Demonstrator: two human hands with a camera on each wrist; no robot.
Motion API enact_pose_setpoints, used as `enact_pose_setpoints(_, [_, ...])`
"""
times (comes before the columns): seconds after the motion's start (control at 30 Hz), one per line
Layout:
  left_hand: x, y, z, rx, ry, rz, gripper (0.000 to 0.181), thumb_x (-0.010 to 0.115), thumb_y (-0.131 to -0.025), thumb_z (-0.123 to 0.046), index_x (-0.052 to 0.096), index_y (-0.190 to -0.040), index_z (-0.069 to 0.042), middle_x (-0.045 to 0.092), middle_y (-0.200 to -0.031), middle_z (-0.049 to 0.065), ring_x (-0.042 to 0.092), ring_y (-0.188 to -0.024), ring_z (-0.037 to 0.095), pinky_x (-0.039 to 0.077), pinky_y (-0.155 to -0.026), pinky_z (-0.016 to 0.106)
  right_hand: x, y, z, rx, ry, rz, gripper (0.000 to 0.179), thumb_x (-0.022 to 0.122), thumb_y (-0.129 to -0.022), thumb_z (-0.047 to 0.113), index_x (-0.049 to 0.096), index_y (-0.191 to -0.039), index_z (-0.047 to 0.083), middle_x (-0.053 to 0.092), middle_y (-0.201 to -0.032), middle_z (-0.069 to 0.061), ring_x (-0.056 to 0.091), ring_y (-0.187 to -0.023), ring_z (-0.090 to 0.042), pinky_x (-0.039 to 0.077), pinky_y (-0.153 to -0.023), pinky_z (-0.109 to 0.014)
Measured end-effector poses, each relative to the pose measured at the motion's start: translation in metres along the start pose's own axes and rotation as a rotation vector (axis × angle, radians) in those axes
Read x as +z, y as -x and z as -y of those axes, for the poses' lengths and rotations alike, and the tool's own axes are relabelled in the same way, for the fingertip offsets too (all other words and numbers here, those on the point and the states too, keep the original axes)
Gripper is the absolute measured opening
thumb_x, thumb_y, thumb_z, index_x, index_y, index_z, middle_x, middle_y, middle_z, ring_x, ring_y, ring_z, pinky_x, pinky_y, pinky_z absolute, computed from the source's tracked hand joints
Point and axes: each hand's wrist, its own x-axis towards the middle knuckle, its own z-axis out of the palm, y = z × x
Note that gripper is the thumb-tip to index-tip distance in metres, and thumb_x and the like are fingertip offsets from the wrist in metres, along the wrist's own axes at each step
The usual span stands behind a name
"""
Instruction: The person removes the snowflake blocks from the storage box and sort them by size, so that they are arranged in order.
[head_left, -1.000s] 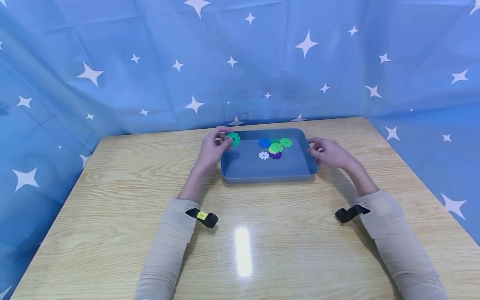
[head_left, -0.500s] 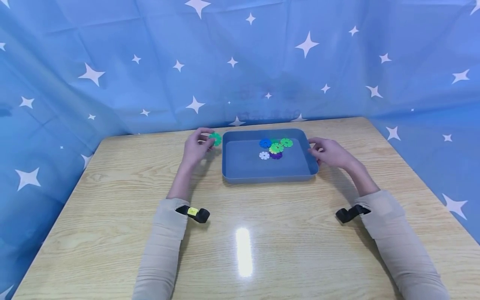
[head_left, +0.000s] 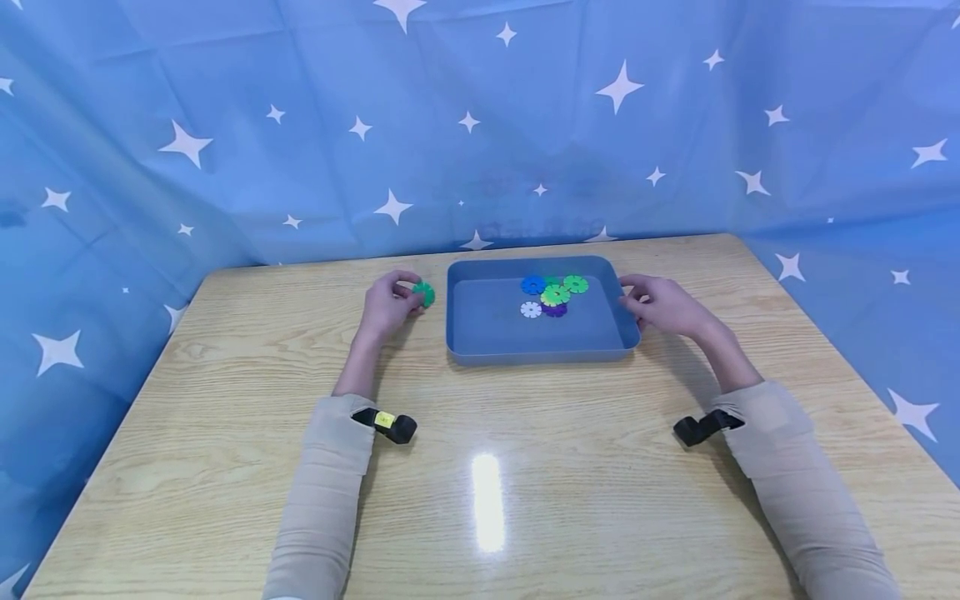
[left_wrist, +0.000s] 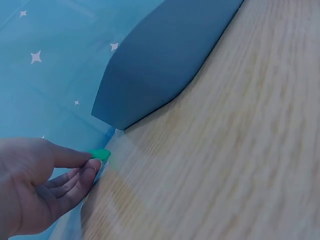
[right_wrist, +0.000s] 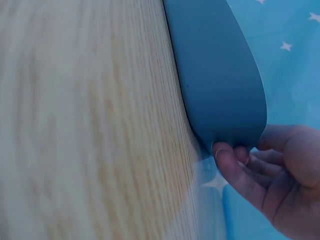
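Note:
Left of the tray, my left hand pinches a green notched plastic disc between thumb and fingers, low over the tabletop. In the left wrist view only the edge of that disc shows past the fingertips. My right hand grips the right wall of the blue-grey tray, thumb at the rim and fingers against the outside, as the right wrist view shows. Inside the tray lie several similar discs: a blue disc, a white disc, a purple disc and overlapping green ones.
The tray stands near the back edge of a wooden table. A blue curtain with white stars hangs right behind the table and along its sides. Black wrist cameras are strapped over both sleeves.
My left hand has carried the green disc out from over the tray's left end, leftward, then down towards the table. The right hand has kept its grip on the tray.

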Motion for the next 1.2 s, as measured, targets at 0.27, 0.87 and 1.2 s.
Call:
enact_pose_setpoints(0.27, [0.002, 0.0, 0.003, 0.043, -0.202, 0.004, 0.028, 0.069, -0.097, -0.012, 0.064, -0.123, -0.002, 0.063, -0.089, 0.012, 0.058, -0.082, 0.023, 0.046, -0.071, 0.031, 0.0, 0.0, 0.001, 0.002, 0.003, 0.001, 0.05, 0.049, -0.106, 0.013, 0.037, -0.146, -0.015, 0.066, -0.1, -0.023, 0.068, -0.072, -0.031, 0.055, -0.065, -0.032])
enact_pose_setpoints(0.87, [0.002, 0.001, 0.002, 0.049, -0.185, -0.009, 0.033, 0.065, -0.1, -0.02, 0.062, -0.125, 0.002, 0.063, -0.099, 0.016, 0.058, -0.09, 0.027, 0.047, -0.077, 0.036, 0.001, -0.001, 0.0, 0.007, 0.006, 0.001, 0.048, 0.05, -0.105, 0.011, 0.039, -0.145, -0.015, 0.066, -0.098, -0.021, 0.069, -0.07, -0.029, 0.055, -0.067, -0.035])
enact_pose_setpoints(1.2, [0.006, 0.002, -0.009, 0.068, -0.046, -0.009, 0.035, 0.064, -0.101, -0.022, 0.061, -0.127, 0.002, 0.062, -0.108, 0.017, 0.061, -0.093, 0.032, 0.052, -0.071, 0.038, 0.0, -0.001, -0.001, 0.001, 0.0, -0.006, 0.05, 0.049, -0.106, 0.011, 0.036, -0.147, -0.014, 0.066, -0.099, -0.021, 0.067, -0.069, -0.031, 0.054, -0.066, -0.034])
